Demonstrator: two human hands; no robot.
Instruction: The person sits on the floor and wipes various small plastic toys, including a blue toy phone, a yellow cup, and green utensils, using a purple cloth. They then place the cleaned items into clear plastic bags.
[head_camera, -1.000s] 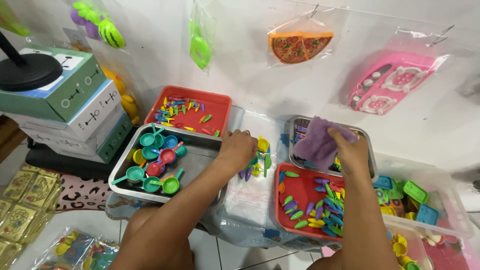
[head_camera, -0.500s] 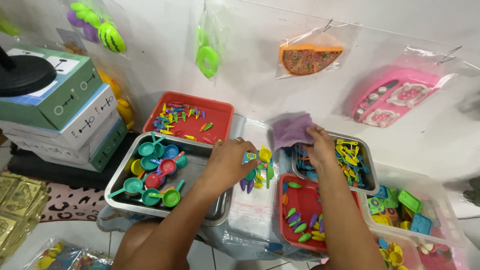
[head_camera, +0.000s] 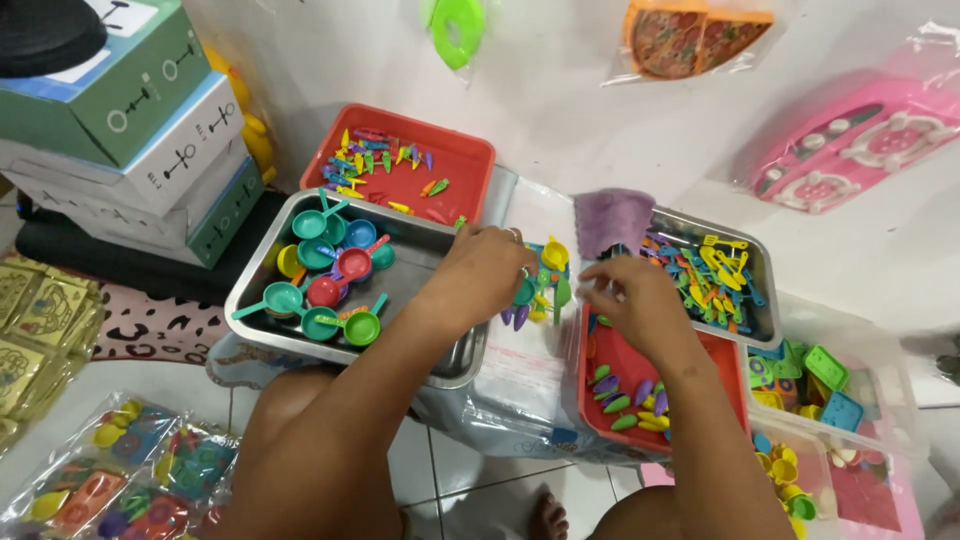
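The left hand (head_camera: 480, 275) grips a bunch of small toy utensils (head_camera: 545, 285), while the right hand (head_camera: 635, 305) hovers half-curled, holding nothing, over the red tray (head_camera: 720, 365)

Floor: white tiled floor (head_camera: 470, 490) under me.
Left side: stacked cardboard boxes (head_camera: 130, 130), a leopard-print mat (head_camera: 150, 325) and bagged toy sets (head_camera: 130, 470) lie on it.
Middle: clear plastic bins (head_camera: 520, 400) stand on it in front of me, bearing the trays.
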